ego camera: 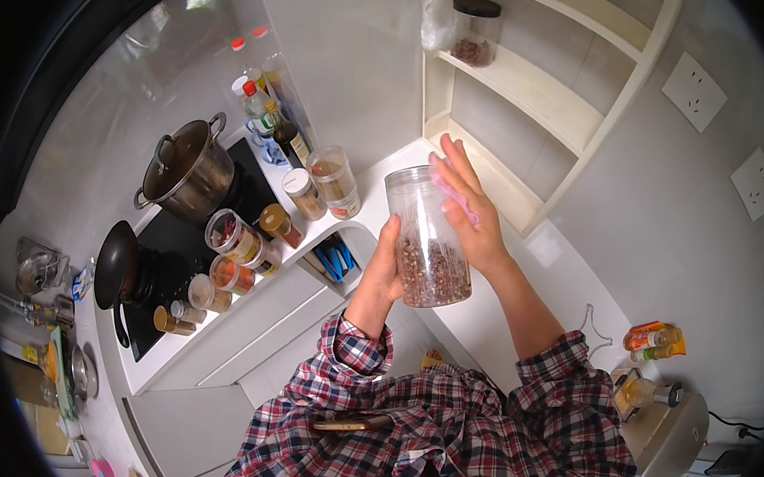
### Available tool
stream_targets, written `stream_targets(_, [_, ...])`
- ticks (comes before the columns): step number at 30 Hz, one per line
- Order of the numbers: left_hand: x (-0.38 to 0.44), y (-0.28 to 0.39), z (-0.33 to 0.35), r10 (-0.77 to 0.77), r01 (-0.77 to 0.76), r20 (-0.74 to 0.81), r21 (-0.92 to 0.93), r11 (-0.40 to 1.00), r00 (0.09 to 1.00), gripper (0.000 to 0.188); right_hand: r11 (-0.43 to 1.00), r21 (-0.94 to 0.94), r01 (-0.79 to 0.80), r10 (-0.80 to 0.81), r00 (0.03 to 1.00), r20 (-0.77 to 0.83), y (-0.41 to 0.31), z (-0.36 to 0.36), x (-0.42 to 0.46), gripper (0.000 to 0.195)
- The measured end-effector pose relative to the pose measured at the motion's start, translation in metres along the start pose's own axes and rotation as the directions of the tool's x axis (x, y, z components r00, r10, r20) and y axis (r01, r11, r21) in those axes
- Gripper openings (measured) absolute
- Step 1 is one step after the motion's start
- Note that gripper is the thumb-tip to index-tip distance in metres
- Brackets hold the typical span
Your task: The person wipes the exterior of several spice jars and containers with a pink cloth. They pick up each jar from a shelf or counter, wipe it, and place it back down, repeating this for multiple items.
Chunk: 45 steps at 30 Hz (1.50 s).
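A clear jar (pixel 428 255) is held up in front of me, slightly tilted. Coarse reddish-brown dried grains, perhaps peppercorns, fill its lower part, and no lid shows on the rim. My left hand (pixel 383 268) grips the jar's left side, its thumb up along the wall and its other fingers mostly hidden behind. At the upper right of the jar, my right hand (pixel 473 221) presses a pink cloth (pixel 453 193) to the wall near the rim. Its fingers extend upward and look slightly blurred.
A cream shelf unit (pixel 518 95) stands in the corner, with a black-lidded jar (pixel 474 35) on it. Several spice jars (pixel 232 274) line the counter beside a black cooktop (pixel 159 289). A steel pot (pixel 190 172) and a frying pan (pixel 116 266) rest there. Bottles (pixel 288 135) stand behind.
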<state>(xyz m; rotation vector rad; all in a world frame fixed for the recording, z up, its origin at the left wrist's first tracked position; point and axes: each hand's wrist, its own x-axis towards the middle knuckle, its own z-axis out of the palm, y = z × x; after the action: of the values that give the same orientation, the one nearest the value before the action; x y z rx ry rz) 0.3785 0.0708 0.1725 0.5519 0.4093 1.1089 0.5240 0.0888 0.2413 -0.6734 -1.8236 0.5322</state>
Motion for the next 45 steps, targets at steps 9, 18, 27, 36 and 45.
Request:
stream_targets(9, [-0.003, -0.006, -0.004, -0.007, 0.008, 0.02, -0.046, 0.999, 1.0, 0.07, 0.847, -0.431, 0.311, -0.128, 0.906, 0.402, -0.048, 0.003, -0.047, 0.035])
stream_targets(18, [-0.009, -0.003, -0.013, -0.075, 0.073, -0.003, -0.213, 0.974, 0.997, 0.063, 0.902, -0.349, 0.255, -0.103, 0.911, 0.398, -0.04, 0.008, -0.031, 0.037])
stream_targets(27, [-0.01, -0.008, 0.004, 0.127, -0.127, -0.046, 0.006, 0.992, 0.991, 0.059, 0.877, -0.451, 0.166, -0.058, 0.968, 0.242, -0.032, -0.001, 0.018, 0.035])
stream_targets(36, [-0.005, -0.002, -0.023, 0.245, -0.244, 0.022, 0.221, 0.944, 0.969, 0.059, 0.873, -0.442, 0.208, -0.07, 0.949, 0.307, -0.037, 0.018, -0.053, 0.039])
stream_targets(45, [-0.019, 0.008, 0.009, 0.134, -0.149, 0.078, 0.231, 0.962, 0.988, 0.073, 0.847, 0.496, -0.191, 0.331, 0.92, -0.211, -0.009, 0.007, -0.003, 0.045])
